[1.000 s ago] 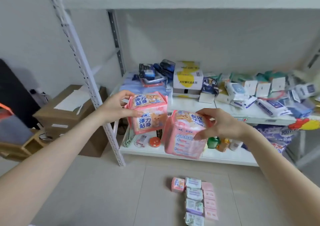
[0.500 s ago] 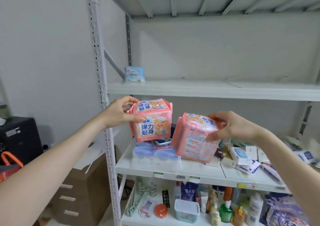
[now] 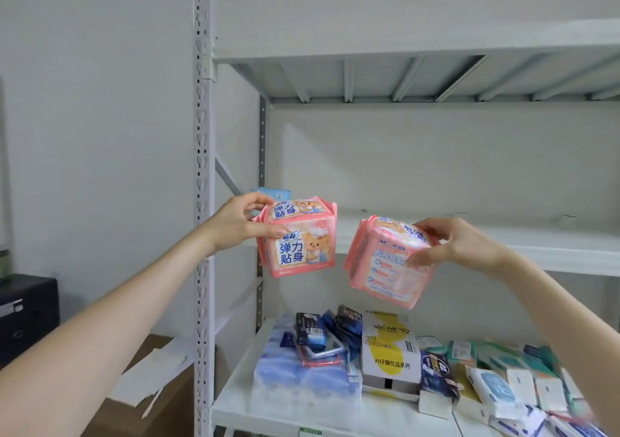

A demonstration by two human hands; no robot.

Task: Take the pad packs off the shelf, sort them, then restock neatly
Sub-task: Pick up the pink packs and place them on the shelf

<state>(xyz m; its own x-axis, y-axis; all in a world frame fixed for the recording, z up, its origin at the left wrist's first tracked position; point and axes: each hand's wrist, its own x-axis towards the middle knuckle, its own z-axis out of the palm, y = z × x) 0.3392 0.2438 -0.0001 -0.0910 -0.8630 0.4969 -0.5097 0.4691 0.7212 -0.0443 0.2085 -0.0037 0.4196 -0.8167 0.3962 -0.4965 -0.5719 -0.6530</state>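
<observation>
Both hands are up and apart, each clamped on its own pink pad pack. The left hand (image 3: 240, 223) grips the upright pack (image 3: 298, 242) at its top corner, and the right hand (image 3: 459, 245) holds the tilted pack (image 3: 389, 265). Neither pack touches a shelf. Beneath them the lower shelf (image 3: 235, 413) carries a jumble of other goods. Behind, the shelf board (image 3: 536, 248) looks nearly bare, with one pale blue pack (image 3: 270, 193) in its back left corner. I'd judge the restocking barely begun, with these two yet to be placed.

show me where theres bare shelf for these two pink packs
The middle shelf is bare from the small blue pack at its left end rightward. The lower shelf is crowded with a tissue bundle, a yellow-and-white box and small packs; only its front-left strip is bare.
</observation>
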